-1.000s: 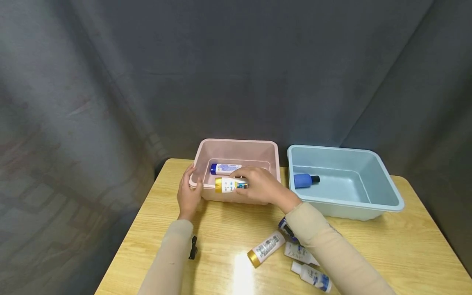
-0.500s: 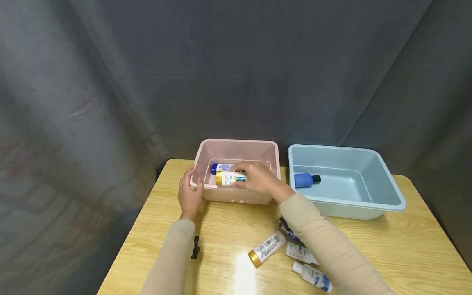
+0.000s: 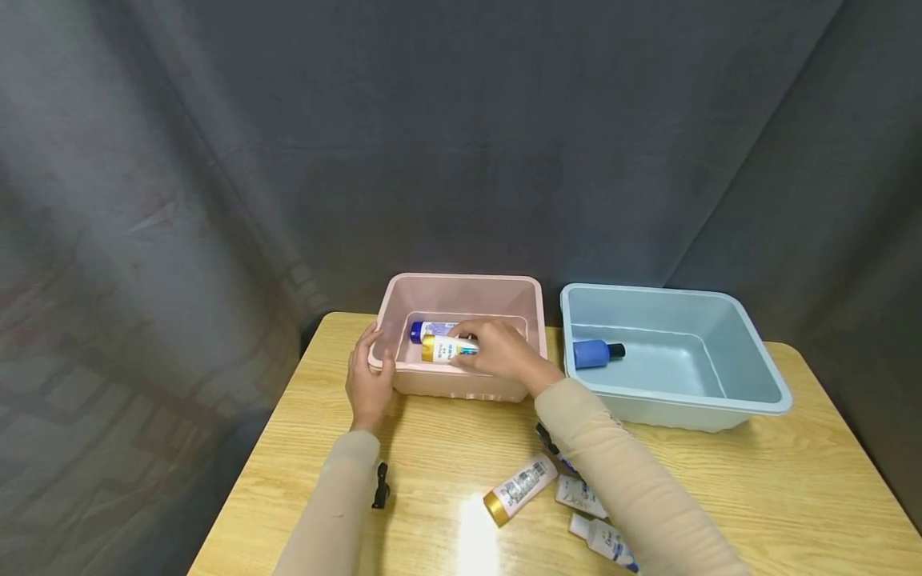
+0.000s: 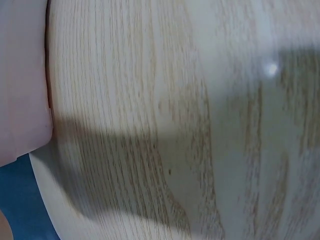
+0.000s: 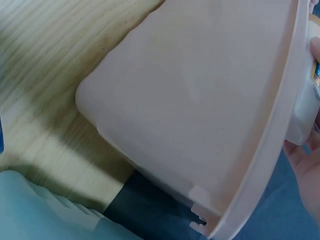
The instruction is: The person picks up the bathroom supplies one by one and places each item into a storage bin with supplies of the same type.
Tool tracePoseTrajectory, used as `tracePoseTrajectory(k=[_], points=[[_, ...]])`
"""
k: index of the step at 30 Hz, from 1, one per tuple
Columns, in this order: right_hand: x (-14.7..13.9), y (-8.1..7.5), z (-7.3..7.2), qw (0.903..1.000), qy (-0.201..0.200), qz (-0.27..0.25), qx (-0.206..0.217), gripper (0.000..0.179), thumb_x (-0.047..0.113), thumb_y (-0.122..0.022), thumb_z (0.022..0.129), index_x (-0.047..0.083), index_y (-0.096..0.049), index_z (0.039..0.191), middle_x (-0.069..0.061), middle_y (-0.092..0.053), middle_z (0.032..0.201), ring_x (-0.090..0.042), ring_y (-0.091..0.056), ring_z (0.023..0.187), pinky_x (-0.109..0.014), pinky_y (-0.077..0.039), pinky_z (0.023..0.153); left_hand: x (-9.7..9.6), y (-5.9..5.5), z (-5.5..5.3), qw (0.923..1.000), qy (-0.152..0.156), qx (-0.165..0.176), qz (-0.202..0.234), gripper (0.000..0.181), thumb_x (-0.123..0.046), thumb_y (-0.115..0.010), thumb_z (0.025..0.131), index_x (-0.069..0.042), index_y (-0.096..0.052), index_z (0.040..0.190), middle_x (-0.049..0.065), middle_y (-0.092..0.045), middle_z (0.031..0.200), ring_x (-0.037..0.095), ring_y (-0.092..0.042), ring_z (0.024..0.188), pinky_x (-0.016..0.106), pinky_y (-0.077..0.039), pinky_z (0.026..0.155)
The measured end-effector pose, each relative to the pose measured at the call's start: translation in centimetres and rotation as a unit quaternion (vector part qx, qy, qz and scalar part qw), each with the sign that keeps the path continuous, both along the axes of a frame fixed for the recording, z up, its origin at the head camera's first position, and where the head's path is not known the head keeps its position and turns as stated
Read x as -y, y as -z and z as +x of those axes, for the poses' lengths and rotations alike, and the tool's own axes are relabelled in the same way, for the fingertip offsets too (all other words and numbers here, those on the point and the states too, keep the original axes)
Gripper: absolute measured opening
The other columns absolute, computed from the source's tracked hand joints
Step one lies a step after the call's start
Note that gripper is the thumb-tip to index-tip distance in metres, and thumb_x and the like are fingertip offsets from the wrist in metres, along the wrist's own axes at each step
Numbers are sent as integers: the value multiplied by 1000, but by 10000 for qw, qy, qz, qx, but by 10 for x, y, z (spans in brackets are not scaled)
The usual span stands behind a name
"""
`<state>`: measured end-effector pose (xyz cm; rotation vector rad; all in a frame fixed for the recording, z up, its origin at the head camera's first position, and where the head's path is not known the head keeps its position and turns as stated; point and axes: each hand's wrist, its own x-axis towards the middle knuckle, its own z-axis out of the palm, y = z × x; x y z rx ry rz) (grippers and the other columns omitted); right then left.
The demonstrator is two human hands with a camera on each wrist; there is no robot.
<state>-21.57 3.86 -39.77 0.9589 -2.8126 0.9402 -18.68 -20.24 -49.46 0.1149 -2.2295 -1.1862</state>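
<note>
My left hand (image 3: 369,388) grips the front left corner of the pink plastic bin (image 3: 439,382), thumb at the front rim and fingers along the left side. My right hand (image 3: 503,350) reaches over the front rim and holds a white bottle with a gold cap (image 3: 442,349) just inside the bin, lying sideways with the cap to the left. Behind it on the bin floor lies a white tube with a blue cap (image 3: 432,330), partly hidden by the right hand. In the right wrist view the bottle (image 5: 301,120) shows past the rim, between thumb and fingers.
A light blue bin (image 3: 691,402) stands to the right, with a blue bottle with a black cap (image 3: 592,354) inside. On the table lie a gold-capped tube (image 3: 520,490), white bottles (image 3: 603,540) and a dark item partly under the right sleeve. A grey curtain (image 3: 461,160) hangs behind.
My right hand has carried the gold-capped bottle from over the front rim back and down into the pink bin. The left hand keeps its place on the corner.
</note>
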Motion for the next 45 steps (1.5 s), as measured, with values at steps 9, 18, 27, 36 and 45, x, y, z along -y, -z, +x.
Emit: tracePoseTrajectory(k=[9, 18, 27, 36, 45], points=[[9, 6, 0, 9997, 211, 77, 65, 38, 28, -84, 80, 16, -72, 115, 2, -72, 102, -12, -65, 91, -31, -53, 81, 3, -1, 3, 9999, 97, -109, -11, 41, -11, -62, 90, -11, -60, 132, 0, -52, 146, 24, -45, 135, 46, -35, 110], [17, 10, -3, 9982, 513, -19, 295, 41, 31, -83, 80, 17, -71, 116, 2, -71, 100, -14, -63, 84, -33, -52, 75, 3, -3, 2, 9999, 70, -69, 15, 42, -12, -62, 90, -13, -60, 132, -3, -51, 147, 23, -45, 135, 47, -36, 110], [25, 19, -8, 9959, 753, -187, 456, 39, 30, -85, 78, 17, -73, 113, 0, -71, 98, -16, -62, 82, -34, -50, 73, 2, -2, 1, 9998, 70, -163, -37, 42, -12, -62, 88, -9, -62, 130, 0, -53, 145, 27, -48, 132, 47, -35, 110], [27, 23, -10, 9884, 1097, -508, 923, 40, 27, -84, 79, 15, -71, 115, -3, -71, 100, -16, -62, 81, -34, -50, 72, 1, -2, 1, 10000, 47, -75, 10, 43, -13, -62, 88, -11, -62, 131, -1, -52, 146, 26, -46, 134, 47, -35, 110], [28, 22, -8, 9866, 1208, -388, 1024, 39, 26, -84, 78, 14, -71, 113, -4, -71, 99, -18, -63, 82, -35, -51, 72, -1, 0, 1, 9999, 16, -106, -40, 42, -12, -62, 88, -11, -62, 130, -2, -53, 146, 26, -47, 133, 47, -36, 109]])
